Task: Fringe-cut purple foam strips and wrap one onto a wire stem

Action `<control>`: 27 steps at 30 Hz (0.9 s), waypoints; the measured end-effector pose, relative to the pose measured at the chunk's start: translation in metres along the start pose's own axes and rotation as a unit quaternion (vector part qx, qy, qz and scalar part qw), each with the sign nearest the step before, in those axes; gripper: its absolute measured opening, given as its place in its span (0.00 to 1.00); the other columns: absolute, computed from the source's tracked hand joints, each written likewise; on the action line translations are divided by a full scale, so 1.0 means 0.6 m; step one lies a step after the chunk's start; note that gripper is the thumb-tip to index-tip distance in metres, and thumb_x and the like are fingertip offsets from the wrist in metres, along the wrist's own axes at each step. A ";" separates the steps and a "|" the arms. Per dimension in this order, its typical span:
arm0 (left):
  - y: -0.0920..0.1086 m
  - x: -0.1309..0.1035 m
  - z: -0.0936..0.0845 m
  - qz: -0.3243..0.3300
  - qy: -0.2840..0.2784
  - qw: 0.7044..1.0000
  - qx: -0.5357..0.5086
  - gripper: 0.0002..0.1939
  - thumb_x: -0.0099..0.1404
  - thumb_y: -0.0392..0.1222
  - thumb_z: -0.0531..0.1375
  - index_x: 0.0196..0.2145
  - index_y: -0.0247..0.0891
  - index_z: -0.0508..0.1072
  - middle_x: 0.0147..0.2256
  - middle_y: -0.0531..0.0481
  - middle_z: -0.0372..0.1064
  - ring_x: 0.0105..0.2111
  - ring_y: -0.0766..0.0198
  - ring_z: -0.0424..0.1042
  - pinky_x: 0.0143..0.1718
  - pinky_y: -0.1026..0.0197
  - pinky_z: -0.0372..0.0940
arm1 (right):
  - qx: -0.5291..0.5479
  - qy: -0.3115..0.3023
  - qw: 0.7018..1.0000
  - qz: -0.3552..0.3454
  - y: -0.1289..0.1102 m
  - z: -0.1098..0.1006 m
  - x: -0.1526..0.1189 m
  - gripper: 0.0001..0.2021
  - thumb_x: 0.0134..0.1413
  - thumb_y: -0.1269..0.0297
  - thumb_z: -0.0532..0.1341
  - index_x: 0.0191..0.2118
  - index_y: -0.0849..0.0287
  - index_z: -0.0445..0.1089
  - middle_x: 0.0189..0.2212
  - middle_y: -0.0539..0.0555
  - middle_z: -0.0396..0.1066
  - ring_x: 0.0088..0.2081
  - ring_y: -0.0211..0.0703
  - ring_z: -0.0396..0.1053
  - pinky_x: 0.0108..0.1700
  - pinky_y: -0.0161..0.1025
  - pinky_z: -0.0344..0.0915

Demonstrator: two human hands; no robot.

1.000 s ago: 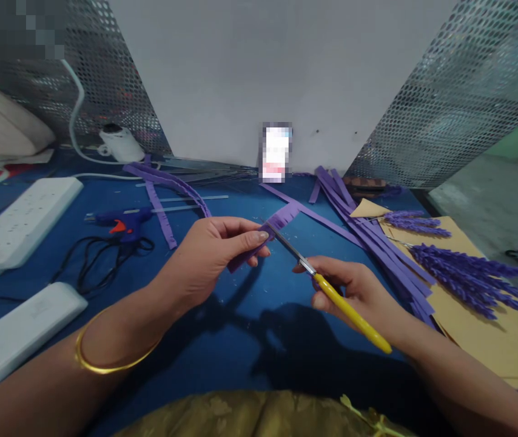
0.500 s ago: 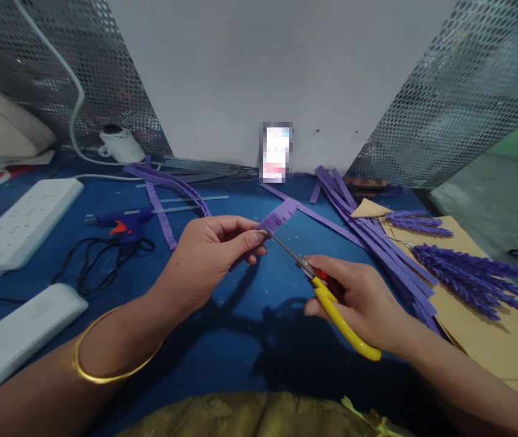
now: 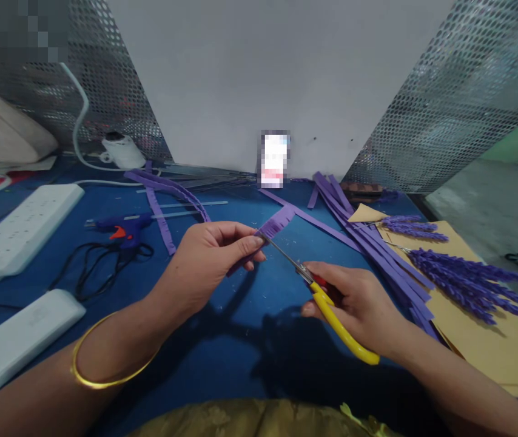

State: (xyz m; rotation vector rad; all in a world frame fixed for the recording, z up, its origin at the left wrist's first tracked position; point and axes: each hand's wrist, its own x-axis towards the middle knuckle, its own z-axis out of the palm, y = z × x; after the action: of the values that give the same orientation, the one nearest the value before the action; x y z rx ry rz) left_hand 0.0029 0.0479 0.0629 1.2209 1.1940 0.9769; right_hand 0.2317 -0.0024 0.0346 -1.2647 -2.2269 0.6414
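A purple paper strip [image 3: 278, 222] with small cuts along its edge is pinched between the thumb and fingers of my left hand [image 3: 222, 249]. Its free end points up and to the right. My right hand [image 3: 354, 303] is closed around scissors [image 3: 343, 331] with yellow and red handles. The blades reach to the strip beside my left thumb. More purple strips [image 3: 368, 237] lie in a pile to the right, and a long curved one [image 3: 172, 185] lies at the left.
Purple lavender-like stems [image 3: 468, 282] lie on tan paper [image 3: 504, 346] at the right. At the left are a blue glue gun [image 3: 125, 227] with a black cord and white power strips [image 3: 26, 233]. A lit phone [image 3: 274, 159] stands against the grey panel [image 3: 263, 73].
The view has shifted slightly. Both hands keep their hold, and the strip's free end now looks a little lower and more tilted.
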 end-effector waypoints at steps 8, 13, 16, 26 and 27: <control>-0.004 0.000 -0.003 -0.017 -0.034 0.999 0.002 0.08 0.55 0.43 0.68 0.27 0.36 0.79 0.22 0.53 0.75 0.20 0.72 0.65 0.20 0.71 0.54 | -0.006 -0.010 1.000 0.017 0.000 0.002 0.000 0.18 0.59 0.50 0.63 0.46 0.60 0.72 0.27 0.49 0.67 0.25 0.37 0.59 0.27 0.33 0.54; -0.007 0.002 -0.004 -0.026 -0.040 0.999 -0.019 0.07 0.54 0.42 0.68 0.27 0.36 0.79 0.21 0.53 0.75 0.19 0.73 0.66 0.20 0.72 0.55 | 0.022 -0.021 0.999 0.024 0.000 0.002 0.002 0.15 0.59 0.51 0.63 0.41 0.60 0.71 0.24 0.47 0.63 0.25 0.36 0.56 0.27 0.33 0.52; -0.009 0.002 -0.005 -0.031 -0.042 0.998 -0.037 0.06 0.53 0.42 0.69 0.27 0.37 0.79 0.21 0.53 0.75 0.19 0.74 0.65 0.19 0.72 0.54 | 0.025 -0.019 0.999 0.020 0.001 0.002 0.002 0.15 0.59 0.52 0.63 0.41 0.60 0.71 0.24 0.47 0.63 0.25 0.35 0.56 0.27 0.33 0.51; -0.009 0.008 -0.012 -0.077 -0.086 0.988 -0.108 0.07 0.50 0.41 0.72 0.24 0.35 0.79 0.20 0.51 0.74 0.19 0.73 0.67 0.22 0.72 0.61 | 0.072 -0.035 0.996 0.042 0.002 0.003 0.000 0.13 0.58 0.54 0.65 0.37 0.60 0.70 0.23 0.45 0.57 0.25 0.34 0.52 0.27 0.32 0.49; -0.009 0.008 -0.012 -0.079 -0.087 0.987 -0.113 0.08 0.50 0.41 0.72 0.23 0.35 0.79 0.20 0.51 0.74 0.19 0.73 0.67 0.22 0.72 0.61 | 0.090 -0.044 0.994 0.049 0.003 0.003 -0.001 0.13 0.58 0.54 0.64 0.37 0.60 0.70 0.23 0.45 0.56 0.25 0.34 0.51 0.26 0.32 0.49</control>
State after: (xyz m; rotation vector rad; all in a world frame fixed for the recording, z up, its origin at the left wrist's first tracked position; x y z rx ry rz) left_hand -0.0037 0.0529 0.0574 0.9945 0.9963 0.8435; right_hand 0.2321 -0.0025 0.0318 -1.2828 -2.1316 0.9298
